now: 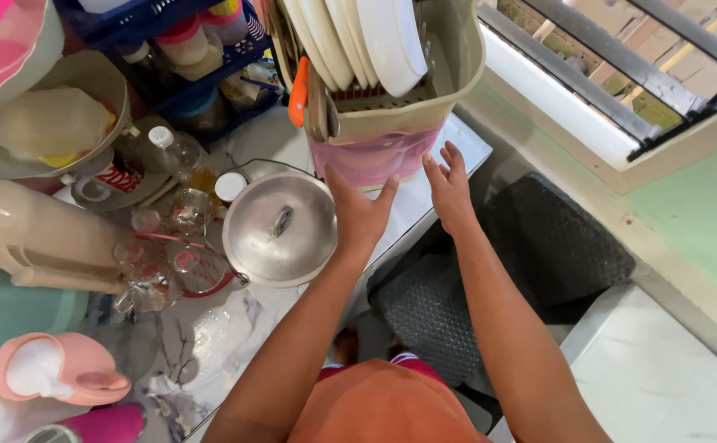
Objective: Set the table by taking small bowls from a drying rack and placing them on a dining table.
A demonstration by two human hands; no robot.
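My left hand (358,212) and my right hand (449,187) reach toward a pink tub (375,157) under a beige dish rack (448,74). Both hands have spread fingers and hold nothing; the fingertips are at the tub's lower front, either touching it or just short of it. The rack holds several white plates (375,33) standing on edge and an orange-handled utensil (298,100). Just left of my left hand lies a round metal pot lid (280,228) with a knob.
On the marble-patterned counter (211,336) stand glass mugs (174,262), a plastic oil bottle (170,148), a beige jug (38,238), a pink container (63,369) and a blue basket (170,49) of jars. A dark mat (539,246) lies on the floor below the window.
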